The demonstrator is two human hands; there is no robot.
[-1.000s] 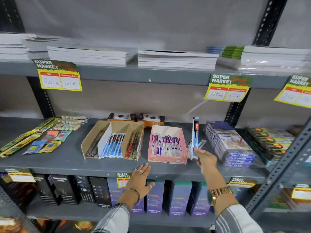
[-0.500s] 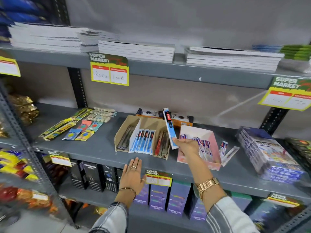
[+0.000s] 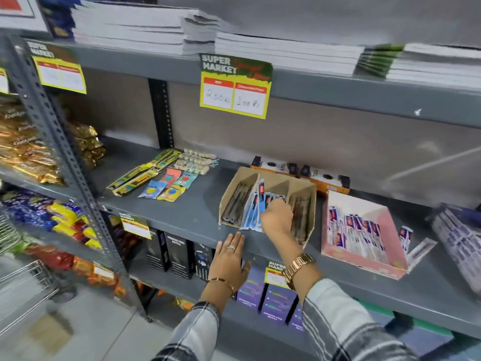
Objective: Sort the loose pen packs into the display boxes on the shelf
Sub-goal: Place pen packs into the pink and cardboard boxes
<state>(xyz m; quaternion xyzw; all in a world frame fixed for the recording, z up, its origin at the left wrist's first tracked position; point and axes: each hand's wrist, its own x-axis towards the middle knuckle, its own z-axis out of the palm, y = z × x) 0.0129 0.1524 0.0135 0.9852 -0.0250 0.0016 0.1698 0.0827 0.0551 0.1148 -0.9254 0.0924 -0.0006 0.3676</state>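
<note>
A brown cardboard display box (image 3: pixel 309 190) with three compartments stands on the grey middle shelf (image 3: pixel 187 212). Its middle compartment holds blue pen packs (image 3: pixel 251 217). My right hand (image 3: pixel 277 220) is over that compartment, fingers closed on a blue pen pack (image 3: pixel 261 190) that stands upright among the others. My left hand (image 3: pixel 230 259) lies flat on the shelf's front edge, fingers apart, holding nothing. To the right, a pink display box (image 3: pixel 364 259) holds several white and blue pen packs. Two loose pen packs (image 3: pixel 406 237) lie beside the pink box.
Orange and black boxes (image 3: pixel 322 178) stand behind the brown box. Flat colourful packets (image 3: pixel 166 185) lie at the shelf's left. A stack of blue-printed packs (image 3: pixel 458 238) sits at the far right. Notebooks (image 3: pixel 286 52) fill the upper shelf. Snack bags (image 3: pixel 28 155) hang on the left rack.
My right hand carried the blue pen pack left from beside the pink box to the brown box's middle compartment. The view swung left. My left hand stayed on the shelf edge.
</note>
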